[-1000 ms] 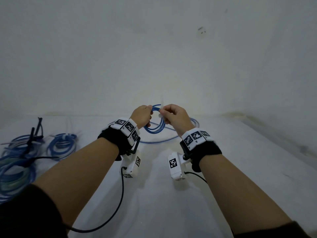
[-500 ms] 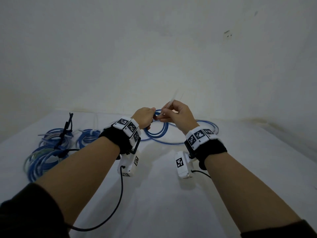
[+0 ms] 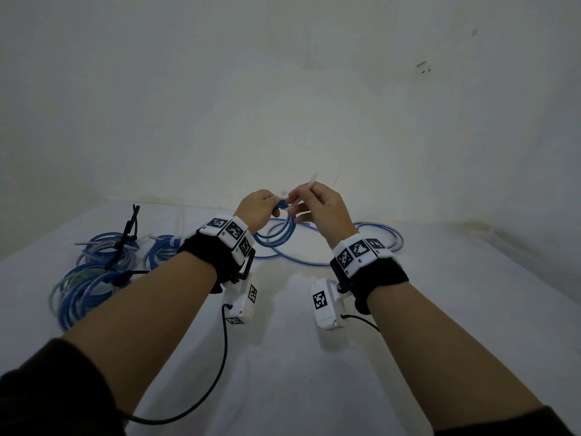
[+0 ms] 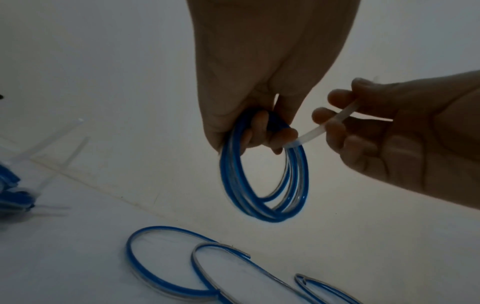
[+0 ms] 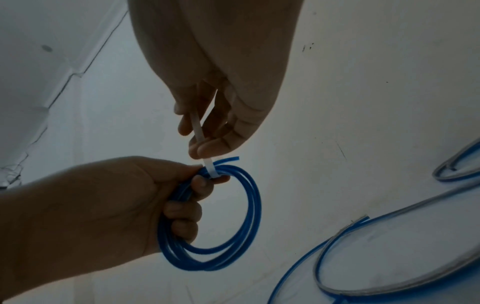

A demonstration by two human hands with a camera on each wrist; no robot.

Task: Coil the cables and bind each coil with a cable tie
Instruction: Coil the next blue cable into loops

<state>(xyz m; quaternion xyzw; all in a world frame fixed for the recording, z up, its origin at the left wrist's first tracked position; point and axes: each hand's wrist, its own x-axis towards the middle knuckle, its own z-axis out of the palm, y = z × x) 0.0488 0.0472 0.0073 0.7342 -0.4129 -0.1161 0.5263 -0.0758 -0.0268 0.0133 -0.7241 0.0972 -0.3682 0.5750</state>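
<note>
White tabletop [image 3: 283,357], left hand [image 3: 256,209] gripping blue cable coil [image 5: 228,226], right hand [image 3: 323,206] pinching white cable tie [image 5: 198,131], no legible writing

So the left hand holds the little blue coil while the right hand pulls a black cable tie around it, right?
Almost: the cable tie is white and translucent, not black, as the right wrist view shows. The left hand does hold the small blue coil while the right hand pulls the tie.

No readable text, brand, number or sign is showing anywhere. Only black-and-white square code markers are appearing: on the white left wristband [image 3: 231,231], the white right wristband [image 3: 358,251], and on the white camera units [image 3: 323,303] hanging beneath both wrists.
</note>
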